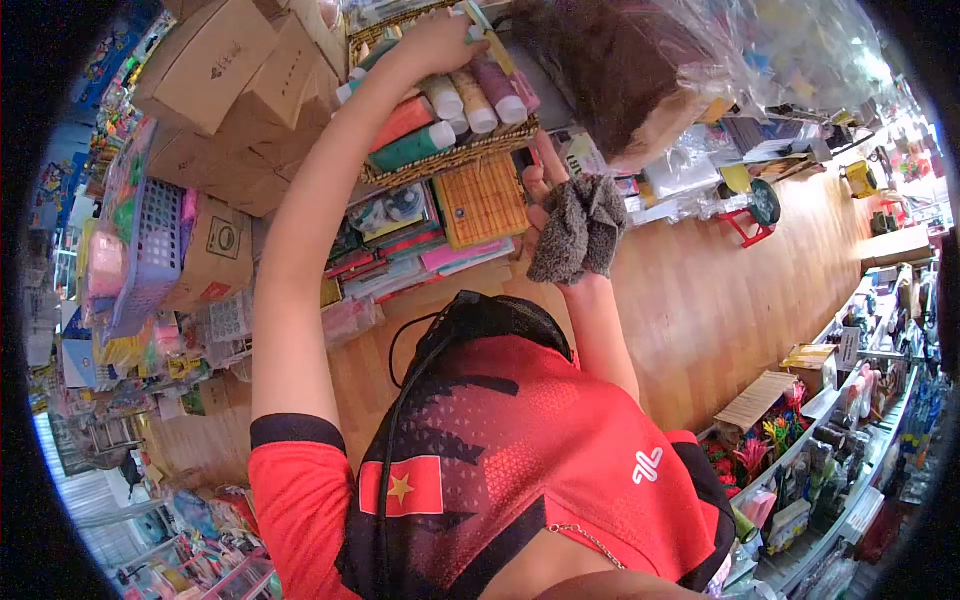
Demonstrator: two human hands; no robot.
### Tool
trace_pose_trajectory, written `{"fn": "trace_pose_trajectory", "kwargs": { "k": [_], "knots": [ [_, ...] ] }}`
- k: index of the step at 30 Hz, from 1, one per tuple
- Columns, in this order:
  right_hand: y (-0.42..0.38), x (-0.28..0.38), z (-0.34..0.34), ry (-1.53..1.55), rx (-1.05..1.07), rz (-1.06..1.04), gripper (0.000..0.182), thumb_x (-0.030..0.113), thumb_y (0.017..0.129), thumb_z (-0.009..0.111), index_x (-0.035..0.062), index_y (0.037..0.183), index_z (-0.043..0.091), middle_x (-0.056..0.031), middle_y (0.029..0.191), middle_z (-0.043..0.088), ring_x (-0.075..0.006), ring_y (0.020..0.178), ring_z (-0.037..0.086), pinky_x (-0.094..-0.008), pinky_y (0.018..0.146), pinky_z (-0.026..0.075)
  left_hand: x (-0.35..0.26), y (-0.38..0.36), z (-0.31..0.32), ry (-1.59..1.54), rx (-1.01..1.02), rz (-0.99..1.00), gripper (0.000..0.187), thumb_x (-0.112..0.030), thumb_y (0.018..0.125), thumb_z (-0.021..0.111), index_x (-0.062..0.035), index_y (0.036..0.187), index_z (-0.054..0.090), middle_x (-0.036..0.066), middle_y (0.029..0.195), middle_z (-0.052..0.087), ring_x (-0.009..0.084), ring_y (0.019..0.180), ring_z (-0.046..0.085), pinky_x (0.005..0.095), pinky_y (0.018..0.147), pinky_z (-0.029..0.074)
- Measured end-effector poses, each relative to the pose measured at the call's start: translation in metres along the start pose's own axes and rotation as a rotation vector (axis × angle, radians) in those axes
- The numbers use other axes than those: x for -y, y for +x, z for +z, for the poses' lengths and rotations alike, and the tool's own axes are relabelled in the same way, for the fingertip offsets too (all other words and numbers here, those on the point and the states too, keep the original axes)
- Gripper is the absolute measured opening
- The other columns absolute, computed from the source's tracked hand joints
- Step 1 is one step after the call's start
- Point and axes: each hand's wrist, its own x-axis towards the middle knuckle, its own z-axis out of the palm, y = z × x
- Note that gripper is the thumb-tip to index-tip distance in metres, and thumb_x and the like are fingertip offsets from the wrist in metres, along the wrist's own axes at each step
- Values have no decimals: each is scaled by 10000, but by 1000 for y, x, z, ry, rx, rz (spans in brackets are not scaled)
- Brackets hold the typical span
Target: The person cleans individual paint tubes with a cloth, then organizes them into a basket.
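Head cam only, so just the one view: reaching up and away w/ left hand (432,45), arm fully stretched, landing on the far end of the paper rolls (455,105) lying in a wicker basket (452,160) on top of the shelf stack. Fingers curling over the roll ends, but can't tell if actually gripping one or just resting, too small and partly hidden tbh. Rolls lying flat, side by side, long axis running from the left hand back toward the body, white capped ends pointing at the right hand (545,190). Colours: orange, teal, cream, purple-ish, looking like wrapped paper tubes. Right hand sitting lower and nearer the body, just below the basket's front edge, clamping a fuzzy grey cloth (580,230) in a closed grip w/ one finger poking up toward the basket. So left hand being the one on the rolls, right close to the near ends but busy w/ the cloth. Cardboard boxes (210,60) stacking up just left of the basket, woven yellow box (482,200) directly underneath.
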Motion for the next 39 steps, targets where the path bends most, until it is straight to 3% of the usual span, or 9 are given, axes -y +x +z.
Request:
{"fn": "trace_pose_trajectory", "kwargs": {
  "k": [7,9,12,16,20,31,35,37,39],
  "knots": [
    [-2,-17,3,38,80,75,549,434,904,353,189,1387,264,-9,1119,518,-171,632,492,-288,473,394,13,-14,13,-19,-210,40,410,-368,840,515,-58,1107,542,222,1063,555,380,1008,531,438,849,431],
    [-2,-24,3,124,182,187,592,490,884,374,191,1384,272,4,1072,518,-157,613,487,-285,463,388,-16,-54,-50,-34,1,-31,484,-282,912,472,-6,1296,367,235,1288,339,313,1046,481,415,872,425],
    [0,-38,-6,110,90,227,670,566,825,422,186,1365,310,36,900,489,-140,560,429,-277,437,324,-24,-103,-86,-804,-150,-156,515,-272,902,486,-53,1335,312,151,1402,237,354,1224,346,426,981,360],
    [3,-74,16,253,-8,203,313,256,930,402,88,1176,501,50,730,421,-86,491,278,-234,438,222,-29,-205,-55,-858,-876,116,141,-118,800,552,-43,914,588,114,840,592,261,777,561,330,702,431],
    [15,-110,-15,467,146,336,410,399,828,517,135,1140,481,44,790,427,-112,590,309,-253,502,286,-7,-305,21,-660,-665,354,126,-41,722,580,-100,826,617,52,728,591,218,640,559,316,657,446],
    [-6,-211,-17,256,-24,265,254,355,862,462,125,959,511,22,798,462,-131,661,408,-265,575,376,166,-478,188,-860,-163,-709,160,-127,858,480,-12,907,580,123,786,609,224,736,596,318,686,472],
    [-26,-227,-28,-721,-534,-89,170,237,714,539,109,826,536,-72,828,526,-250,791,502,-336,665,417,255,-489,275,-512,-396,-588,225,-190,876,472,-31,1011,557,94,786,597,155,716,565,284,644,464],
    [-45,-231,-53,-1888,-634,-207,150,204,650,565,111,758,520,-82,809,527,-267,813,501,-368,646,409,270,-468,267,-585,-446,-556,233,-200,879,466,-34,1017,553,92,789,596,155,715,565,283,640,463],
    [-62,-227,-66,-2148,-473,-172,244,336,870,437,132,962,533,29,751,475,-104,562,413,-225,498,373,275,-451,270,-679,-481,-531,242,-211,882,459,-37,1023,548,90,792,595,154,714,564,282,637,463]
  ]
}}
